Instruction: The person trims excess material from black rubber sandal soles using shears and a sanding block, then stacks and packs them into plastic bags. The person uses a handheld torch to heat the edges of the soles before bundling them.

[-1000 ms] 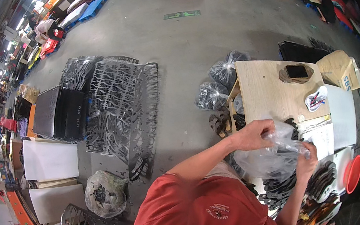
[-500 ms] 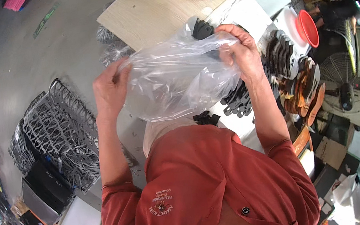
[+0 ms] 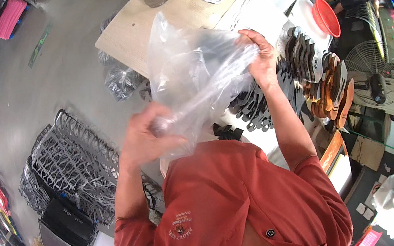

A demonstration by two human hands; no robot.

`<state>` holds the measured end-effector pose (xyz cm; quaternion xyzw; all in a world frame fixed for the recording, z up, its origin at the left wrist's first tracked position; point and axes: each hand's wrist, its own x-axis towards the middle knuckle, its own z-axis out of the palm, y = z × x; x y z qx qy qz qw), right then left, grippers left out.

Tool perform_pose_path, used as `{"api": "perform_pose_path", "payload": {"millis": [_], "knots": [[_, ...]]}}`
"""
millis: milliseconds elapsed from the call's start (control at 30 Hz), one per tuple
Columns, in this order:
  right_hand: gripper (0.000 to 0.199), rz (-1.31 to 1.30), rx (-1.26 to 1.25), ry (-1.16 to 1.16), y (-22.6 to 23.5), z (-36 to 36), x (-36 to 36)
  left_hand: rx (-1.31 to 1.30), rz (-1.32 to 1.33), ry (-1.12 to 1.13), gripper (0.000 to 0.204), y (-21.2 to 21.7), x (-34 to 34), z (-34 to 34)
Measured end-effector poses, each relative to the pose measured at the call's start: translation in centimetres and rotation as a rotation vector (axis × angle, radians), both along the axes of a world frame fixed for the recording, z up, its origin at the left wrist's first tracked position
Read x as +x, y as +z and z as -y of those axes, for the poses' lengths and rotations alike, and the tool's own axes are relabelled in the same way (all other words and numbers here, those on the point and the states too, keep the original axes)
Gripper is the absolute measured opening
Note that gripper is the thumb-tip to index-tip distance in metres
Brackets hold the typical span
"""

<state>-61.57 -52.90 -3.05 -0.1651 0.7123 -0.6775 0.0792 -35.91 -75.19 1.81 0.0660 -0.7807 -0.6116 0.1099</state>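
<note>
Plastic bag [image 3: 195,73], clear, crinkled and glossy, stretched between left hand [image 3: 146,137] and right hand [image 3: 259,59], fingers of both clamped on it.

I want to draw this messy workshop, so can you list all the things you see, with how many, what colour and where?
plastic bag: one, clear, held up between both hands
table: one, pale wood, top middle
bowl: one, red, upper right
flat cut pieces: many, black and brown, stacked at right
fan: one, grey wire, far right
net-like sheets: a pile, black, on the floor at left
shirt: one, red-orange, bottom middle
left hand: gripping the bag's lower end
right hand: gripping the bag's upper edge
</note>
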Motion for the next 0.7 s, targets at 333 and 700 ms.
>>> {"api": "perform_pose_path", "payload": {"millis": [333,700], "knots": [[0.044,-0.251,0.436,0.577,2.9,0.4,2.5,0.343,0.195,0.670,0.023,-7.6,-2.8,6.4],[0.041,-0.350,0.650,-0.017,1.4,2.0,0.7,-0.135,0.512,0.075,0.050,-7.1,-3.5,10.9]]}}
